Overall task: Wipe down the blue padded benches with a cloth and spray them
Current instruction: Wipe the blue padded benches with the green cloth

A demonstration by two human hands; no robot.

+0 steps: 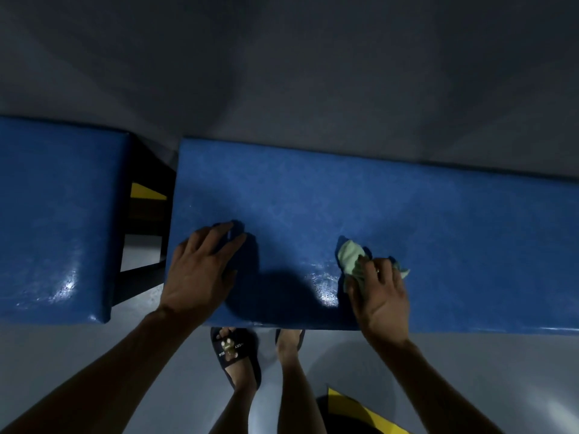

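Mid-wipe on the long blue padded bench point(376, 198), judging by the layout: pale green cloth point(352, 261) bunched under the right hand point(380, 296), pressed onto the vinyl near the front edge, fingers curled over and pinching the wad. A glossy patch just left of the cloth, possibly damp or only glare. Left hand point(200, 270) flat on the same pad near its left end, fingers spread, bracing; nothing held in it.

Long axis of this bench running left to right across the view, back edge against the grey wall point(282, 73), right end cut off by the frame. A second blue bench point(56, 214) to the left, in line with the first, apart from it by a gap showing black frame legs point(138, 277) and a yellow strip point(145, 192). No spray bottle in view.

Next move, likely: sweeping the cloth along the length of the pad, rightward toward the part beyond the frame, with steady downward pressure and the left hand shifting to keep balance. Spraying not judged possible without first fetching a bottle. Feet in black slides point(235, 352) on the grey floor point(470, 371), close against the front edge.
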